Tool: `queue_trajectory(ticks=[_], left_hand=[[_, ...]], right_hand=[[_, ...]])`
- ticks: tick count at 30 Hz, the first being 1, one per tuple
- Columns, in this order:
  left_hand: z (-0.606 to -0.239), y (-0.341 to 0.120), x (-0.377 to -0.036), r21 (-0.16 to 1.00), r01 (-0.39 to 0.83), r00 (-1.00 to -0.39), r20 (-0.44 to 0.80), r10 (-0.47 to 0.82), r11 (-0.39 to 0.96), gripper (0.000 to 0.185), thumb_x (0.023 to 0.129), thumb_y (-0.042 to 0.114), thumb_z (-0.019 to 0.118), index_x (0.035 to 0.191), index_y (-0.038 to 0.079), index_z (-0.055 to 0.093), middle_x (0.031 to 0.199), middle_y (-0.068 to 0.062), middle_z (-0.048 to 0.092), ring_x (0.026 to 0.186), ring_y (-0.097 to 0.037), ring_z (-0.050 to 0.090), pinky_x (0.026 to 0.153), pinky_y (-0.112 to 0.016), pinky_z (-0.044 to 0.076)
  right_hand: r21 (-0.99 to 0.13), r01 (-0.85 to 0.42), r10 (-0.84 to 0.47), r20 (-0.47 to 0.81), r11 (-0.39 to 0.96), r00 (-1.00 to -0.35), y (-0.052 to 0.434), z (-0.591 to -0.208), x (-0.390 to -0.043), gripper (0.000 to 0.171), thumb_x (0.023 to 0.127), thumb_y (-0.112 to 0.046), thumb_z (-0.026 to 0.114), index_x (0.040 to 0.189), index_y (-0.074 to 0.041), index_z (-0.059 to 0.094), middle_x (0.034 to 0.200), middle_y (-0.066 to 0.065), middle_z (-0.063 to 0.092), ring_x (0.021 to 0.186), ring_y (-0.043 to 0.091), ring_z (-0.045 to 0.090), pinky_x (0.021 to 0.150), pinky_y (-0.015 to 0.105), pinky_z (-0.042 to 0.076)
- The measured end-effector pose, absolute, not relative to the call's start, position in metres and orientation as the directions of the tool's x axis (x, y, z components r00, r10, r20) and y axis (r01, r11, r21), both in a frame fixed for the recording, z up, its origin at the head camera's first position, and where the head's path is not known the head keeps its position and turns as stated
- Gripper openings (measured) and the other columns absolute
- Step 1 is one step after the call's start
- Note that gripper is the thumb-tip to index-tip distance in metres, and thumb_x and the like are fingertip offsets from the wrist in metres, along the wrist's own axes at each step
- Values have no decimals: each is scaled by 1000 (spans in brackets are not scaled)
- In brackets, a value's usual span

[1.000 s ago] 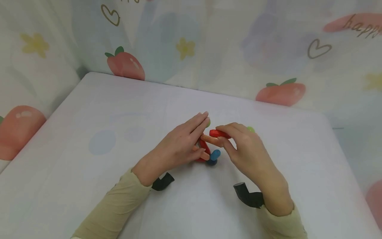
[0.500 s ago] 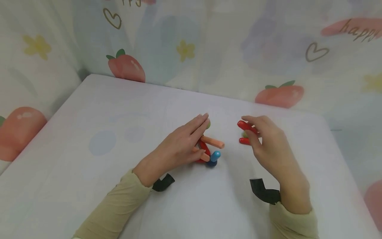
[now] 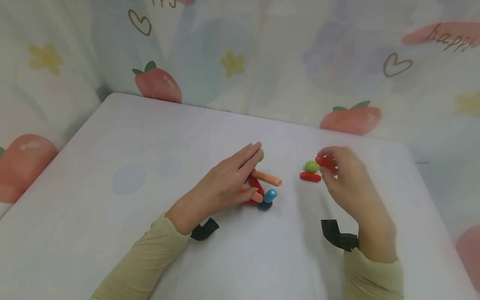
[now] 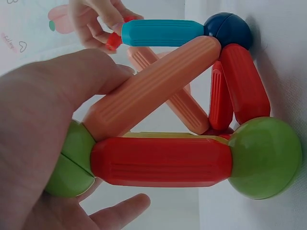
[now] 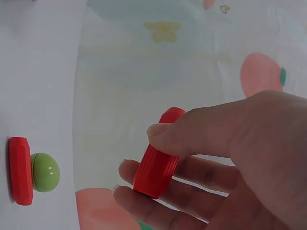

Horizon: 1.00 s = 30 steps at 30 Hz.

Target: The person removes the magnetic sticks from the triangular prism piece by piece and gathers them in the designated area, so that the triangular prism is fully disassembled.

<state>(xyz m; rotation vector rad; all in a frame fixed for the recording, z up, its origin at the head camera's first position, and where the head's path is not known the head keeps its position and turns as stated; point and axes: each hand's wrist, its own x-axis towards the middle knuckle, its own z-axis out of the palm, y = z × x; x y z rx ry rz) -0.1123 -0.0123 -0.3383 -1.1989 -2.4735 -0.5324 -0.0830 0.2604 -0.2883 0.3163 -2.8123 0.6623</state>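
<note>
Right hand (image 3: pixel 346 177) pinches a red stick (image 5: pixel 157 154) — left hand's (image 3: pixel 221 185) grip lies flat-fingered against the stick-and-ball frame (image 4: pixel 192 129).

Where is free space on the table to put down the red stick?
Free: the wide table left of the left hand, and the near strip between both sleeves. Crowded: around the stick-and-ball structure and beside the green ball with its red stick, near the right hand.
</note>
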Motion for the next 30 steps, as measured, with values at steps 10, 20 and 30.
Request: queue_trajectory(ticks=[10, 20, 30], left_hand=[[-340, -13, -112, 179, 802, -579, 464, 670, 569, 75, 87, 27, 77, 146, -4, 43, 154, -16, 43, 144, -25, 41, 113, -29, 41], [-338, -10, -112, 183, 804, -578, 467, 669, 566, 73, 87, 25, 75, 146, -3, 43, 155, -15, 42, 145, -24, 39, 113, -29, 41], [-339, -14, -109, 205, 788, -605, 432, 669, 580, 73, 89, 25, 73, 148, -3, 41, 156, -15, 40, 147, -23, 36, 114, -28, 38]], right_hand=[[-395, -132, -136, 19, 909, -991, 265, -305, -93, 32, 89, -2, 68, 119, 3, 58, 113, 23, 59, 103, 39, 55, 88, 57, 53], [-358, -74, -106, -70, 931, -992, 266, -317, -100, 33, 88, -2, 69, 119, 2, 62, 108, 22, 58, 100, 37, 53, 87, 53, 54], [-336, -59, -101, -110, 940, -989, 263, -332, -107, 30, 88, 0, 68, 117, 4, 62, 107, 22, 59, 100, 37, 52, 89, 53, 53]])
